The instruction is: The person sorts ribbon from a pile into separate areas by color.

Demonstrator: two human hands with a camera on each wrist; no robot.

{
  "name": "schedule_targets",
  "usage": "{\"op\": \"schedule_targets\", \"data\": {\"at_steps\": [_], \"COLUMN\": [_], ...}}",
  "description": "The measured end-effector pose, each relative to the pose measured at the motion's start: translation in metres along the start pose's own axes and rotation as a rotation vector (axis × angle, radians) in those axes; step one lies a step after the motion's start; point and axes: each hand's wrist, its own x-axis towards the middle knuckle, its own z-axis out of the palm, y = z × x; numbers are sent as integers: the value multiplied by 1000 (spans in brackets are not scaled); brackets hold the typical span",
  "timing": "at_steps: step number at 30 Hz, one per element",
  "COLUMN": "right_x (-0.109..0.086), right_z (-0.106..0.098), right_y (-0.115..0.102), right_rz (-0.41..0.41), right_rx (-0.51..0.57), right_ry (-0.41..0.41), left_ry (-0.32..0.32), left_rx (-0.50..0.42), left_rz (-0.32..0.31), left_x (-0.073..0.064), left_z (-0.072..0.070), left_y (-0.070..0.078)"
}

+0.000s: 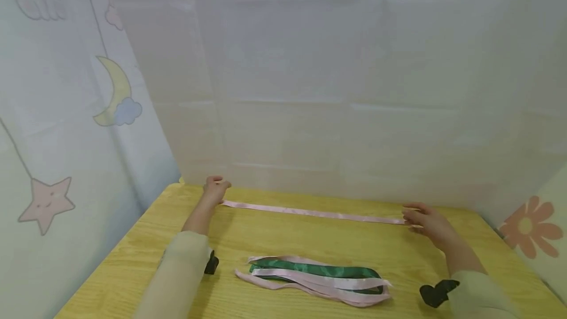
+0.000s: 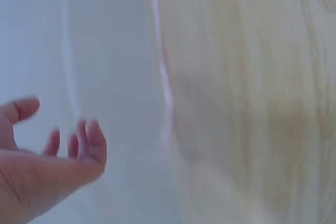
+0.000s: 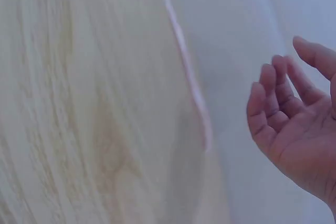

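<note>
A pink ribbon [image 1: 305, 212] lies stretched out nearly straight across the far part of the table. My left hand [image 1: 215, 191] is at its left end; in the left wrist view the fingers [image 2: 94, 140] are loosely bent, apart from the ribbon [image 2: 163, 72], with nothing between them. At the other end is my right hand [image 1: 423, 220]. The right wrist view shows its palm and relaxed fingers [image 3: 266, 80] bare, a gap away from the ribbon's end [image 3: 202, 114].
A bundle of pink and green ribbons [image 1: 328, 271] lies on the wooden table [image 1: 274, 240] nearer to me. Behind the table's far edge hangs a pale sheet [image 1: 283, 87]. A patterned sheet [image 1: 57, 112] covers the left side.
</note>
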Motion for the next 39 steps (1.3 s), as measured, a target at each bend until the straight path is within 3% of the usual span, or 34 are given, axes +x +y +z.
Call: {"op": "schedule_targets", "data": {"at_steps": [4,7,11,15,18,23,27,34,39], "right_x": [-5,-9,-13,-14,-13,-12,-10,-9,-11], "right_z": [14,27,46,62,70,76,79,87,89], "right_y": [-30,-44,-51,-54,-57,-60,-60,-61,-67], "right_rz": [-45,-43,-74,-100,-105,-120,-127,-119,-123], "right_rx": [-98,-133,-184,-226,-228,-214,-219,-214,-227], "right_ry": [-178,-315,-424,-476,-507,-527,-529,-542,-541], "left_ry": [-345,-557,-697,-779,-817,-779,-724,-697,-684], "left_rx": [208,414,605,650,653,693,712,757,778], "left_rz": [175,271,323,307,341,424,424,347,407], "left_x": [-23,-40,-55,-63,-65,-65,-67,-73,-71], "left_z": [13,23,37,49,53,54,55,55,52], "left_y": [17,13,-1,-10,-13,-12,-11,-13,-8]}}
